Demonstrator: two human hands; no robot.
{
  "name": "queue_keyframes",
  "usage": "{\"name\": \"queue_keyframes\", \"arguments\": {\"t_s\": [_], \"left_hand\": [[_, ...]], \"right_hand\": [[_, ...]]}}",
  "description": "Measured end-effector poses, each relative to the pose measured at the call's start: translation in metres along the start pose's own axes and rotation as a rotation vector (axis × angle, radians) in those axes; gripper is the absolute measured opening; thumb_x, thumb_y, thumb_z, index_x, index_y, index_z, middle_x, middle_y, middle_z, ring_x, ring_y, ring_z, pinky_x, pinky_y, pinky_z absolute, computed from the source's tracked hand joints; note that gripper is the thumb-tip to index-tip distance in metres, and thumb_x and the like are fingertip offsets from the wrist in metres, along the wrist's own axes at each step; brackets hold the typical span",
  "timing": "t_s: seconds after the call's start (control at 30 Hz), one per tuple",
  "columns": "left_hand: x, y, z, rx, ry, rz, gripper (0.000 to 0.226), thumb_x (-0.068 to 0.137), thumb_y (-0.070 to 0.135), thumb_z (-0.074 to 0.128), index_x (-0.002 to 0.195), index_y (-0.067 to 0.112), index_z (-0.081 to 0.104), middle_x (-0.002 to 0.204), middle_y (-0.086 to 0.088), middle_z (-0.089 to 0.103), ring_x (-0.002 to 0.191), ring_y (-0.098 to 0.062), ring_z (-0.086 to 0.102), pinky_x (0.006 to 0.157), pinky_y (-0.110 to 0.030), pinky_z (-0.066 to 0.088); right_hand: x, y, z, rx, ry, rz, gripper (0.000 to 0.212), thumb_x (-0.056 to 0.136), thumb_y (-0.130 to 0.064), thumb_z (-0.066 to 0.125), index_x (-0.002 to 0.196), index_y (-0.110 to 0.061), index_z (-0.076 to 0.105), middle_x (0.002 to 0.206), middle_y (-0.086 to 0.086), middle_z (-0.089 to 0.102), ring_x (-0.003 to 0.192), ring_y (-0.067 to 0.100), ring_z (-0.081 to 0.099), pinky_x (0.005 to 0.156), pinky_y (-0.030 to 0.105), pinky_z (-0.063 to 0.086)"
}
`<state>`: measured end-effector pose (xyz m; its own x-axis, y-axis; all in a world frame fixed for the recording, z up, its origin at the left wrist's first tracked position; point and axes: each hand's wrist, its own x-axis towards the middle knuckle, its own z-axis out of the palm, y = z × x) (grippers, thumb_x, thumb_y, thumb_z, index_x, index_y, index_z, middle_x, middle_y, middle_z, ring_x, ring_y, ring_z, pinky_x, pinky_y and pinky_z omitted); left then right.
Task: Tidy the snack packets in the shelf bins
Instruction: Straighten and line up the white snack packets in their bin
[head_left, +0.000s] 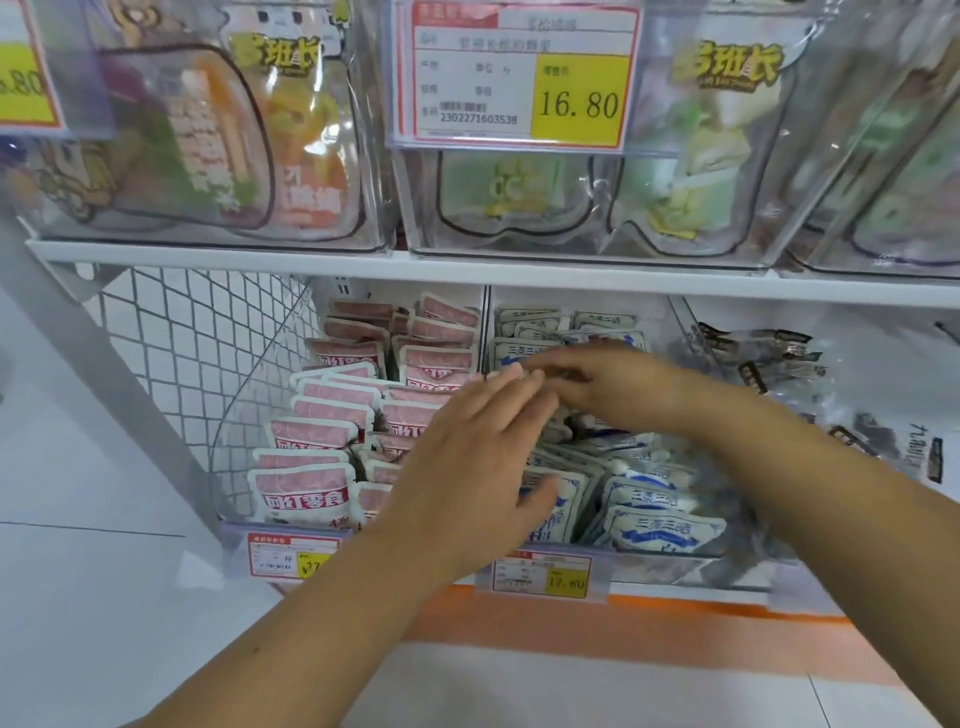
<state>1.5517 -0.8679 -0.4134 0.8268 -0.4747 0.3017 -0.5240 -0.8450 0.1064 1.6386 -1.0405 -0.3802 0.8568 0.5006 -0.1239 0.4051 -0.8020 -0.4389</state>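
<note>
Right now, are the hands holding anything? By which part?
Left hand lies open over the blue-and-white packets, gripping nothing. Right hand is motion-blurred; cannot tell.

A price label (519, 73) marked 16.80 hangs up top, a wire mesh panel (208, 364) at left, beside seemingly tiled floor (78, 597).

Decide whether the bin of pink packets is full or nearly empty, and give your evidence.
Full: pink packets stand in packed rows from the bin front to its back.

Left hand (467, 460) spread over blue-white packets (665, 530), blurred right hand (608, 384) just behind, pink packets (304, 493) at left
</note>
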Motion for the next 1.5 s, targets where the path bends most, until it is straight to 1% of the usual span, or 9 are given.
{"name": "queue_keyframes", "arguments": {"t_s": [0.17, 0.3, 0.5, 0.77, 0.93, 1.1, 1.27, 1.43, 1.5], "left_hand": [[0.015, 0.020, -0.002, 0.010, -0.226, -0.009, 0.073, 0.098, 0.057, 0.028, 0.153, 0.018, 0.001, 0.160, -0.003, -0.012, 0.147, -0.018, -0.007, 0.109, -0.028, -0.011], [0.038, 0.024, 0.014, 0.051, -0.411, -0.118, 0.076, 0.096, 0.062, 0.018, 0.152, 0.017, -0.003, 0.160, -0.006, -0.012, 0.147, -0.022, -0.012, 0.119, -0.049, -0.002], [0.047, 0.019, 0.023, 0.104, -0.494, -0.172, 0.076, 0.094, 0.064, 0.013, 0.153, 0.017, 0.001, 0.161, -0.009, 0.001, 0.148, -0.025, -0.003, 0.118, -0.052, 0.002], [0.068, 0.019, 0.024, -0.063, -0.201, -0.142, 0.071, 0.095, 0.060, 0.031, 0.151, 0.021, 0.008, 0.159, -0.002, 0.009, 0.146, -0.021, 0.001, 0.119, -0.045, 0.006], [0.072, 0.013, 0.030, 0.006, -0.439, -0.231, 0.074, 0.095, 0.063, 0.017, 0.153, 0.017, 0.008, 0.159, -0.010, 0.014, 0.145, -0.028, 0.014, 0.118, -0.047, 0.012], [0.060, 0.027, 0.022, -0.027, -0.438, -0.277, 0.075, 0.096, 0.062, 0.018, 0.151, 0.011, 0.014, 0.151, -0.013, 0.032, 0.140, -0.029, 0.026, 0.117, -0.044, 0.014], [0.046, 0.033, 0.026, -0.040, -0.385, -0.301, 0.072, 0.097, 0.057, 0.020, 0.152, 0.012, 0.007, 0.158, -0.010, 0.016, 0.146, -0.027, 0.006, 0.119, -0.044, 0.002], [0.036, 0.036, 0.030, -0.029, -0.241, -0.276, 0.068, 0.095, 0.057, 0.017, 0.150, 0.017, 0.018, 0.155, -0.008, 0.021, 0.144, -0.029, 0.011, 0.118, -0.046, 0.007], [0.032, 0.035, 0.031, 0.003, -0.218, -0.269, 0.076, 0.088, 0.060, 0.005, 0.149, 0.018, 0.019, 0.154, -0.009, 0.021, 0.144, -0.029, 0.012, 0.118, -0.045, 0.008]], "right_hand": [[-0.007, 0.039, -0.042, 0.153, 0.253, 0.205, 0.021, 0.097, -0.024, 0.050, 0.108, -0.035, 0.065, 0.107, -0.016, 0.064, 0.101, 0.007, 0.058, 0.081, 0.012, 0.043], [0.019, 0.066, -0.046, -0.006, 0.056, 0.224, 0.029, 0.093, -0.010, 0.056, 0.121, -0.012, 0.060, 0.127, 0.009, 0.060, 0.116, 0.023, 0.054, 0.096, 0.027, 0.041], [0.039, 0.080, -0.034, -0.470, -0.087, 0.199, 0.044, 0.086, -0.006, 0.043, 0.127, -0.020, 0.048, 0.125, 0.009, 0.058, 0.103, 0.025, 0.055, 0.081, 0.028, 0.045], [0.021, 0.076, -0.030, -0.351, 0.084, 0.197, 0.040, 0.086, -0.013, 0.058, 0.126, -0.012, 0.053, 0.125, 0.010, 0.055, 0.117, 0.028, 0.050, 0.091, 0.030, 0.041], [-0.006, 0.069, -0.031, -0.192, 0.196, 0.175, 0.041, 0.087, -0.026, 0.066, 0.127, -0.020, 0.058, 0.119, 0.004, 0.054, 0.111, 0.024, 0.051, 0.089, 0.030, 0.040], [-0.017, 0.058, -0.035, -0.010, 0.351, 0.225, 0.030, 0.085, -0.033, 0.066, 0.115, -0.039, 0.062, 0.107, -0.005, 0.064, 0.091, 0.016, 0.058, 0.074, 0.026, 0.045], [-0.008, 0.038, -0.041, 0.069, 0.218, 0.273, 0.031, 0.084, -0.044, 0.067, 0.102, -0.022, 0.057, 0.073, -0.004, 0.058, 0.064, 0.010, 0.055, 0.054, 0.025, 0.038], [0.020, 0.021, -0.030, 0.102, 0.026, 0.092, 0.019, 0.082, -0.032, 0.071, 0.087, -0.038, 0.055, 0.082, -0.018, 0.052, 0.084, 0.011, 0.052, 0.060, 0.020, 0.033], [0.035, 0.017, -0.013, 0.040, 0.014, 0.055, 0.030, 0.083, -0.028, 0.072, 0.111, -0.026, 0.062, 0.098, -0.014, 0.058, 0.096, 0.015, 0.053, 0.069, 0.018, 0.036]]}}
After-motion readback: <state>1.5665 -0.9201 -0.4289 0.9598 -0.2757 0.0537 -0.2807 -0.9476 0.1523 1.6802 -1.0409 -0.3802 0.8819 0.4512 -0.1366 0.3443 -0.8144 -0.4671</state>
